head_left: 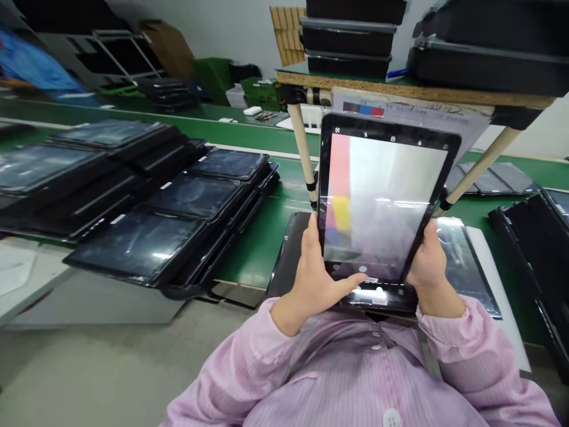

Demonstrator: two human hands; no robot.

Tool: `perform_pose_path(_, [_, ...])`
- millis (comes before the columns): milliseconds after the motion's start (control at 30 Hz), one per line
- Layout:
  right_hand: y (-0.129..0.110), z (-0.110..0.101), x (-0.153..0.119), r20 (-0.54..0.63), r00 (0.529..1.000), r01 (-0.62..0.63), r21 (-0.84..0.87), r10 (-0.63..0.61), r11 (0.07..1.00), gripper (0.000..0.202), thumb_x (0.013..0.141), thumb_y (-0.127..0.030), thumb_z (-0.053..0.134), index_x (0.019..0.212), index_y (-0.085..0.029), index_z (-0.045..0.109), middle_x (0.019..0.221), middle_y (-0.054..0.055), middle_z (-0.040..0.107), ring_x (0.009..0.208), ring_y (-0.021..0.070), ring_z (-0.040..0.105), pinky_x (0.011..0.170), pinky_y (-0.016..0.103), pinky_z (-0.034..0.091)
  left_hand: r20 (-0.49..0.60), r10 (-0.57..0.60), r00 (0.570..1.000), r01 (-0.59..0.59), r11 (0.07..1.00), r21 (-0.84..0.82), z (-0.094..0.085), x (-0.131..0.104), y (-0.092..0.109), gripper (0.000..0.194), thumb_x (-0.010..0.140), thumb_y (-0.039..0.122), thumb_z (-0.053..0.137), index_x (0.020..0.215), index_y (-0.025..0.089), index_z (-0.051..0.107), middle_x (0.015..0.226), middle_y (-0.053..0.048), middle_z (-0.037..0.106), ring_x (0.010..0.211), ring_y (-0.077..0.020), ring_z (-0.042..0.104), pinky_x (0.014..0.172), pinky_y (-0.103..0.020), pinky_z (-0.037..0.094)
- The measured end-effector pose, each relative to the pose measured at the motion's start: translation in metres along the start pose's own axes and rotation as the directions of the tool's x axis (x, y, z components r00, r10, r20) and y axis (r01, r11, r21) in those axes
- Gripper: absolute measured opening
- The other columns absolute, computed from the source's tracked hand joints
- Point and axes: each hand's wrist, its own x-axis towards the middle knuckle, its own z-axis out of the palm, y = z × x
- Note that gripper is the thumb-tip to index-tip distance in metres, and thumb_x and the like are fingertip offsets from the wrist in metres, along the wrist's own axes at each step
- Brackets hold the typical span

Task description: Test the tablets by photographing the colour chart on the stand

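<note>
Upright in front of me is a black-framed tablet [386,204]. Its lit screen shows a camera view, with a pink, yellow and blue strip at the left and pale grey elsewhere. My left hand [313,279] holds its lower left side, the thumb stretched across the bottom edge. On the lower right side, my right hand [429,258] is wrapped round the edge, some fingers hidden behind. Below the held tablet lies another dark glossy device [386,299] with a small white label. A dark panel [288,255] is left of my left hand, and a glossy tablet [466,264] right of my right hand.
Stacked tablets in black trays [169,196] cover the green bench [253,249] at the left. More black trays [533,255] stand at the right. Ahead, a raised wooden shelf [418,89] on pipe legs carries black bins [351,41]; a printed colour sheet [409,112] hangs under it.
</note>
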Motion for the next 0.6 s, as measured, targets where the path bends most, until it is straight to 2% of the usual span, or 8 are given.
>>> perform_pose_path(133, [-0.001, 0.003, -0.002, 0.041, 0.995, 0.097, -0.041, -0.095, 0.994, 0.066, 0.084, -0.086, 0.06, 0.115, -0.03, 0.074, 0.133, 0.003, 0.075, 0.148, 0.0305, 0.055, 0.125, 0.054, 0.049, -0.003, 0.008, 1.0, -0.007, 0.989, 0.149, 0.001, 0.0, 0.005, 0.146, 0.064, 0.066, 0.095, 0.173, 0.027, 0.006, 0.174, -0.026, 0.023, 0.162, -0.0489, 0.027, 0.128, -0.065, 0.031])
perform_pose_path(233, [-0.002, 0.006, -0.002, 0.068, 0.993, 0.098, -0.042, -0.095, 0.994, 0.068, 0.083, -0.087, 0.058, 0.114, -0.029, 0.075, 0.128, 0.005, 0.076, 0.147, 0.0326, 0.056, 0.121, 0.056, 0.052, -0.024, -0.012, 1.0, 0.016, 0.984, 0.176, 0.005, 0.0, 0.007, 0.152, 0.059, 0.063, 0.099, 0.172, 0.026, 0.004, 0.172, -0.027, 0.025, 0.16, -0.0505, 0.028, 0.128, -0.068, 0.03])
perform_pose_path(367, [-0.004, 0.008, -0.002, 0.102, 0.989, 0.106, -0.019, -0.104, 0.994, 0.067, 0.084, -0.086, 0.059, 0.113, -0.029, 0.076, 0.124, 0.006, 0.077, 0.144, 0.0337, 0.059, 0.118, 0.057, 0.055, -0.035, 0.027, 0.999, -0.019, 0.978, 0.206, 0.01, 0.0, 0.007, 0.152, 0.061, 0.066, 0.097, 0.172, 0.027, 0.001, 0.172, -0.027, 0.023, 0.16, -0.0515, 0.027, 0.127, -0.07, 0.03])
perform_pose_path(600, [0.003, 0.01, -0.002, 0.069, 0.978, 0.192, 0.08, -0.198, 0.978, 0.059, 0.088, -0.081, 0.062, 0.103, -0.027, 0.079, 0.118, 0.004, 0.08, 0.146, 0.0292, 0.057, 0.126, 0.051, 0.048, -0.056, 0.109, 0.992, -0.096, 0.976, 0.195, 0.013, -0.003, -0.003, 0.146, 0.068, 0.07, 0.091, 0.172, 0.03, -0.002, 0.173, -0.023, 0.023, 0.16, -0.048, 0.029, 0.127, -0.067, 0.032])
